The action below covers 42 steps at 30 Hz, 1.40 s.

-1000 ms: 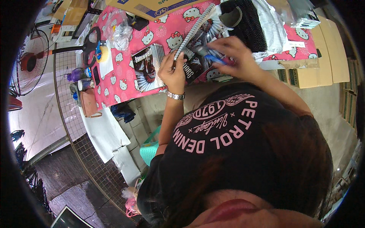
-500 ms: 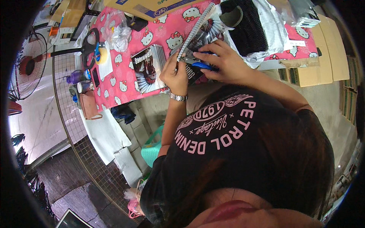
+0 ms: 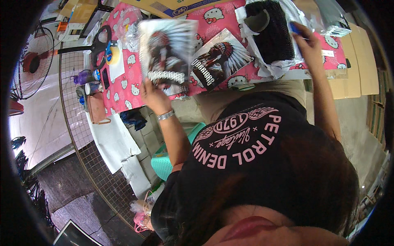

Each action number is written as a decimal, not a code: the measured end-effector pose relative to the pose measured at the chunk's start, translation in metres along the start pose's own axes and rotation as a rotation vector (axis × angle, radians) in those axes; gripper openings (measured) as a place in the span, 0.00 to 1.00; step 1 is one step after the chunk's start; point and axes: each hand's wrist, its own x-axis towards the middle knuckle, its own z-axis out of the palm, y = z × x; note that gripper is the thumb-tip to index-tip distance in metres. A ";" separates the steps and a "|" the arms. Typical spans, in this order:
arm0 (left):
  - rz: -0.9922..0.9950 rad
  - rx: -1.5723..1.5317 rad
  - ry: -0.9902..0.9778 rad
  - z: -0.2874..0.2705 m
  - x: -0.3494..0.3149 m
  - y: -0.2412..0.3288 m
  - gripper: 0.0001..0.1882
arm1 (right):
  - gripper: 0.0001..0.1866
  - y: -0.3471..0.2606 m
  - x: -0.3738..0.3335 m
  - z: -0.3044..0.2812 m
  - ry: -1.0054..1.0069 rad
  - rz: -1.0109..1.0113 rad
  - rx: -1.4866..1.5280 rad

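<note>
My left hand (image 3: 155, 97) grips the lower edge of a spiral notebook (image 3: 169, 49), raised above the table and slightly blurred; its cover shows a figure in a feathered headdress. A second notebook (image 3: 223, 57) with the same cover lies flat to its right. Under the raised one, a stack of more notebooks (image 3: 181, 91) is mostly hidden. My right hand (image 3: 308, 44) is closed around blue-handled pliers (image 3: 294, 28), of which only a bit of handle shows. It is over white paper (image 3: 301, 51), beside a black ribbed bundle (image 3: 275, 39).
A pink patterned cloth (image 3: 131, 78) covers the table. At the left lie tape rolls (image 3: 114, 55), a phone (image 3: 105, 78) and a clear plastic bag (image 3: 128, 30). A cardboard box (image 3: 170, 6) stands at the far edge, and wrapped white items (image 3: 338, 26) at the far right.
My hands have moved apart. The left has lifted a notebook up and to the left; the right has carried the pliers away to the right, off the notebook's coil.
</note>
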 end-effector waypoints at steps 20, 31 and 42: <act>0.125 0.589 0.076 -0.128 0.027 -0.074 0.18 | 0.22 0.085 0.056 0.025 0.021 -0.089 -0.900; -0.173 0.434 -0.066 -0.146 0.053 -0.073 0.25 | 0.25 0.095 0.068 0.020 0.017 0.166 -0.544; 0.449 1.316 -0.297 -0.056 -0.007 -0.054 0.26 | 0.23 0.096 0.066 0.019 0.010 0.123 -0.591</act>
